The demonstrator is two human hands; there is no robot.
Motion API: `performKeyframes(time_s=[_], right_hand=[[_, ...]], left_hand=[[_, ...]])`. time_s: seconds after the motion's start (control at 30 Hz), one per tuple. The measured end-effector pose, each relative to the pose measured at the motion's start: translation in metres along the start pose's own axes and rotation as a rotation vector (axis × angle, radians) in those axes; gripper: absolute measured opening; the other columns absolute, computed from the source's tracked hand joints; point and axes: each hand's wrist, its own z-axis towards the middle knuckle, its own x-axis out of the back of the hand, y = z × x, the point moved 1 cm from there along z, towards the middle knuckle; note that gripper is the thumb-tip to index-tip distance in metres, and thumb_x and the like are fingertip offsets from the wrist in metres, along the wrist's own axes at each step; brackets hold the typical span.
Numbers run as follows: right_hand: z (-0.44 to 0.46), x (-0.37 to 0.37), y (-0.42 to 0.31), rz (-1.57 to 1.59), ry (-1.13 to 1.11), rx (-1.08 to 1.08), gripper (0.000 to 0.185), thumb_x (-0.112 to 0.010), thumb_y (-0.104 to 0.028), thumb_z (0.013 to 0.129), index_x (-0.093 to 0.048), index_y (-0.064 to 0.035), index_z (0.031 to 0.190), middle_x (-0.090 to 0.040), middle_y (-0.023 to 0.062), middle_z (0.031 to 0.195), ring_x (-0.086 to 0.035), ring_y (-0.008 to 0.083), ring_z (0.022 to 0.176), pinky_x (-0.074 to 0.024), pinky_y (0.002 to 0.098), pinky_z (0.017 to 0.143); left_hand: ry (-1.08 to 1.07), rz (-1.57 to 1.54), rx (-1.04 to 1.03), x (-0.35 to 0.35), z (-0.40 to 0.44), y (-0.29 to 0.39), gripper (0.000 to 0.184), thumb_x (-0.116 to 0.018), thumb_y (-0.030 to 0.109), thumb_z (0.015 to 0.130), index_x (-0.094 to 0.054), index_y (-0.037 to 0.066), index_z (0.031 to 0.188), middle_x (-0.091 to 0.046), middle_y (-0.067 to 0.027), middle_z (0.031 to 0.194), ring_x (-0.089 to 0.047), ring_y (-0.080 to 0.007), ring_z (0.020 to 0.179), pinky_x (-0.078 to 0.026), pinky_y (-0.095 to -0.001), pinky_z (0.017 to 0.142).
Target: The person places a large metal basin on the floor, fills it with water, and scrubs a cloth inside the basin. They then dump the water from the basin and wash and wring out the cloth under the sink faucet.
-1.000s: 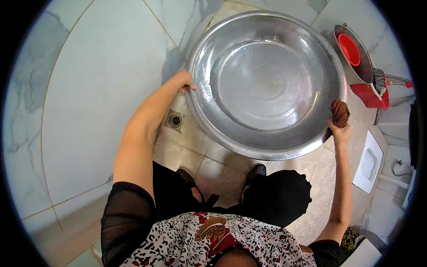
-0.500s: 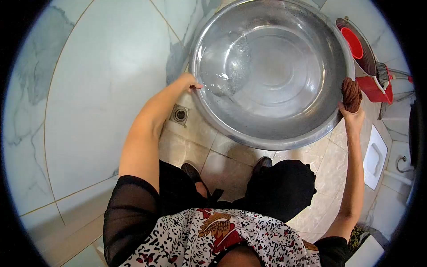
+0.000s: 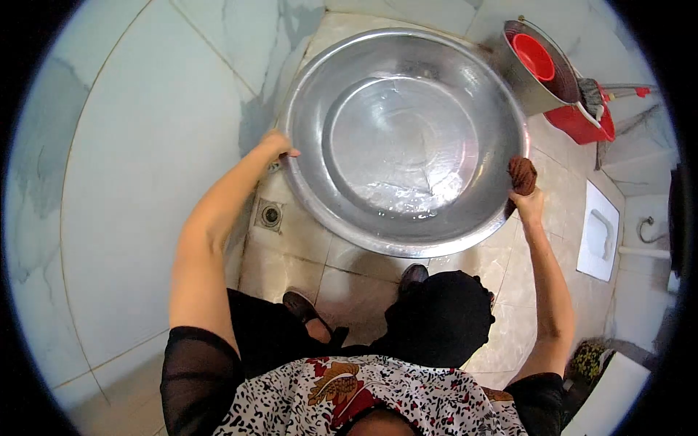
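A large round metal basin (image 3: 309, 109) is held out in front of me, with a little clear water (image 3: 403, 200) pooled in its near part. My left hand (image 3: 276, 147) is closed on the basin's left rim. On the right rim my right hand (image 3: 529, 206) grips the basin and a bunched brown cloth or scrubber (image 3: 522, 176) together. The cloth presses against the rim, and part of the right fingers is hidden behind it.
A metal bucket (image 3: 520, 87) with a red bowl (image 3: 533, 57) inside stands beyond the basin at right. Next to it are a red bucket (image 3: 582, 125) and a brush (image 3: 590, 96). A floor drain (image 3: 270, 215) lies at left, a squat toilet (image 3: 600, 232) at right.
The basin has come nearer and left in view, with both hands still on it. Its water has run from the left side toward the near side. The camera view has shifted too.
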Motion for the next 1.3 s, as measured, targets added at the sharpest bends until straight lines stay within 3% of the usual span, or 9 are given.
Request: performKeyframes(time_s=[0.13,0.3,0.4,0.73,0.87,0.93,1.07,1.13,1.3], right_hand=[[-0.009,-0.002,0.006,0.071,0.006,0.014,0.021,-0.066,-0.011,0.060,-0.059,0.0058,0.071,-0.061,0.0091,0.062,-0.057,0.0125,0.060,-0.0459,0.0289,0.057],[-0.012,0.003,-0.005,0.127,-0.002,-0.072,0.019,-0.066,-0.009,0.059,-0.059,0.0049,0.068,-0.058,0.0038,0.062,-0.053,0.0115,0.058,-0.0443,0.0271,0.056],[-0.007,0.012,-0.015,0.131,-0.041,-0.109,0.016,-0.067,-0.008,0.058,-0.059,0.0030,0.066,-0.057,0.0020,0.062,-0.052,0.0103,0.057,-0.0424,0.0263,0.053],[0.028,0.047,-0.056,0.244,-0.144,-0.226,0.018,-0.068,-0.013,0.063,-0.061,-0.0007,0.074,-0.056,0.0020,0.067,-0.052,0.0118,0.054,-0.0417,0.0265,0.050],[0.053,0.057,-0.072,0.241,-0.080,-0.143,0.018,-0.069,-0.013,0.060,-0.062,0.0010,0.069,-0.057,0.0028,0.062,-0.051,0.0112,0.051,-0.0391,0.0255,0.045],[0.060,0.061,-0.077,0.213,-0.068,-0.082,0.017,-0.069,-0.012,0.060,-0.063,0.0003,0.070,-0.057,0.0028,0.062,-0.051,0.0111,0.052,-0.0388,0.0252,0.045],[0.075,0.060,-0.072,0.105,-0.076,0.057,0.019,-0.071,-0.012,0.060,-0.062,-0.0010,0.073,-0.055,0.0005,0.065,-0.048,0.0098,0.051,-0.0377,0.0250,0.047],[0.075,0.059,-0.071,0.104,-0.071,0.079,0.021,-0.071,-0.012,0.059,-0.061,0.0005,0.073,-0.055,0.0001,0.065,-0.049,0.0102,0.053,-0.0394,0.0255,0.049],[0.086,0.056,-0.051,-0.059,-0.105,0.214,0.023,-0.070,-0.012,0.058,-0.060,0.0030,0.073,-0.056,-0.0006,0.066,-0.050,0.0102,0.060,-0.0420,0.0266,0.057]], left_hand=[[0.043,-0.171,-0.007,0.012,-0.012,0.004,0.047,-0.082,0.018,0.057,-0.058,-0.013,0.084,-0.063,-0.0166,0.080,-0.061,-0.0231,0.059,-0.052,-0.0336,0.051],[0.072,-0.151,-0.009,0.048,-0.042,0.025,0.036,-0.079,0.010,0.059,-0.059,-0.010,0.082,-0.061,-0.0164,0.075,-0.061,-0.0231,0.060,-0.052,-0.0313,0.045],[-0.125,-0.168,-0.034,0.075,-0.037,0.029,0.030,-0.077,0.011,0.060,-0.061,-0.007,0.079,-0.061,-0.0142,0.075,-0.060,-0.0230,0.060,-0.050,-0.0307,0.042],[-0.114,-0.107,-0.070,0.119,-0.031,0.043,0.023,-0.075,0.018,0.065,-0.064,0.002,0.077,-0.059,-0.0101,0.073,-0.055,-0.0207,0.058,-0.046,-0.0314,0.050],[-0.118,-0.066,-0.063,0.104,-0.048,0.040,0.022,-0.075,0.016,0.065,-0.064,0.002,0.078,-0.060,-0.0099,0.076,-0.057,-0.0219,0.061,-0.049,-0.0323,0.052],[-0.245,-0.269,-0.037,0.089,-0.036,0.021,0.023,-0.075,0.014,0.065,-0.064,-0.001,0.079,-0.062,-0.0117,0.081,-0.060,-0.0235,0.067,-0.052,-0.0342,0.055],[-0.249,-0.371,0.036,0.046,-0.063,0.012,0.030,-0.073,0.008,0.067,-0.060,-0.008,0.089,-0.062,-0.0187,0.087,-0.062,-0.0246,0.077,-0.056,-0.0369,0.058],[-0.285,-0.541,0.091,0.013,-0.056,-0.008,0.028,-0.074,0.011,0.068,-0.060,-0.004,0.086,-0.062,-0.0124,0.079,-0.059,-0.0190,0.059,-0.052,-0.0273,0.046],[-0.324,-0.700,0.119,-0.051,-0.075,-0.025,0.032,-0.069,0.009,0.074,-0.053,-0.008,0.096,-0.061,-0.0157,0.086,-0.061,-0.0218,0.068,-0.056,-0.0283,0.054]])
